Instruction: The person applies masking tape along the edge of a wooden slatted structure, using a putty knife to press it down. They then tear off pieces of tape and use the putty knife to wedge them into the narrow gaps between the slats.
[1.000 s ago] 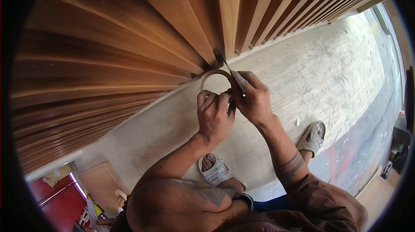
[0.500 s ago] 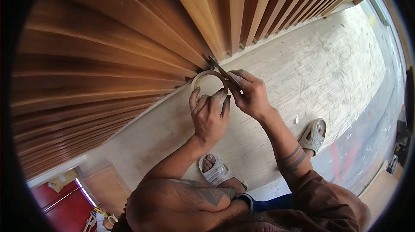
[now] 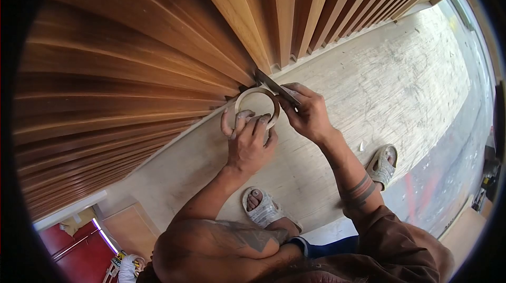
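A pale ring-shaped roll of tape (image 3: 241,104) is held in the fingers of my left hand (image 3: 249,143), beside the foot of the slatted wood wall. My right hand (image 3: 308,113) grips a thin dark flat tool (image 3: 279,90), whose far end touches or lies very near the base of the slats at the corner. The tool passes just beside the upper right edge of the roll. Whether the tool is a blade or a scraper I cannot tell.
Brown wood slats (image 3: 132,66) rise on the left and top. Below lies a pale scuffed board floor (image 3: 369,88). My sandalled feet (image 3: 263,208) stand on it. A red surface (image 3: 87,256) and part of a person or clothing show at the lower left.
My left hand has shifted slightly down and left, its index finger now off the roll's side. The roll shows more of its flat face. The tool has turned slightly in my right hand.
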Demonstrator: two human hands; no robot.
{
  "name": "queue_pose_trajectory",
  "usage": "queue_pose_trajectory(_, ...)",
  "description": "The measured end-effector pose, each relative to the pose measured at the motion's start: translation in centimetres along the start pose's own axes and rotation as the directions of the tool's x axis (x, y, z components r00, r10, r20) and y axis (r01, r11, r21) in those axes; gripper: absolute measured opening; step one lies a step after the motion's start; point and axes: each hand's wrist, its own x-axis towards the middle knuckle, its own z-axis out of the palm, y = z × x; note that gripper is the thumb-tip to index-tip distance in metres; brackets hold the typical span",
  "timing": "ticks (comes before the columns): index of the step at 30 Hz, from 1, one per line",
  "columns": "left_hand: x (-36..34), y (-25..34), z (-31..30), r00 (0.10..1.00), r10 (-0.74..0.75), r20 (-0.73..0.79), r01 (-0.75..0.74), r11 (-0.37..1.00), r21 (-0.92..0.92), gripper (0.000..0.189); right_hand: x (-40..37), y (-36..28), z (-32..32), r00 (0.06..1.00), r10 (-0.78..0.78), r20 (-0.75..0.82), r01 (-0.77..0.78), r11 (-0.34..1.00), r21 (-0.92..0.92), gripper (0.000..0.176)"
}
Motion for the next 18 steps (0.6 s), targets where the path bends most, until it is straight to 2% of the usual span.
queue_pose_trajectory(7,-0.8,-1.1,-0.7,0.999,0.033,0.03,-0.032,0.999,-0.023,0.025,0.2,-0.1,0.0,1.0,0.008,-0.019,-0.009,0.999,-0.051,0.032)
queue_pose_trajectory(9,-0.4,-0.8,-0.8,0.999,0.049,0.014,-0.048,0.998,-0.05,0.025,0.4,-0.4,0.0,0.998,-0.006,-0.06,0.002,0.998,-0.068,0.018)
queue_pose_trajectory(10,-0.4,-0.5,-1.0,0.999,0.046,0.014,-0.046,0.998,-0.05,0.025,0.4,-0.5,0.0,0.998,-0.006,-0.057,0.002,0.998,-0.068,0.018)
queue_pose_trajectory(13,-0.4,0.3,-1.2,0.999,-0.018,0.031,0.02,0.996,-0.082,0.024,0.6,-0.4,0.0,0.998,0.031,-0.06,-0.035,0.997,-0.063,0.018)
queue_pose_trajectory(15,-0.9,0.4,-0.9,0.995,-0.09,-0.053,0.085,0.992,-0.089,0.02,0.6,-0.2,0.0,0.998,0.025,-0.061,-0.029,0.998,-0.056,0.018)
queue_pose_trajectory(16,-1.3,0.4,-0.7,0.995,-0.084,-0.048,0.08,0.992,-0.093,0.02,0.5,-0.1,0.0,0.997,0.03,-0.067,-0.034,0.998,-0.059,0.018)
queue_pose_trajectory(18,-2.1,-0.2,-0.8,0.949,-0.301,-0.092,0.307,0.95,0.05,0.021,0.4,0.0,0.0,0.998,0.015,-0.063,-0.018,0.999,-0.049,0.029)
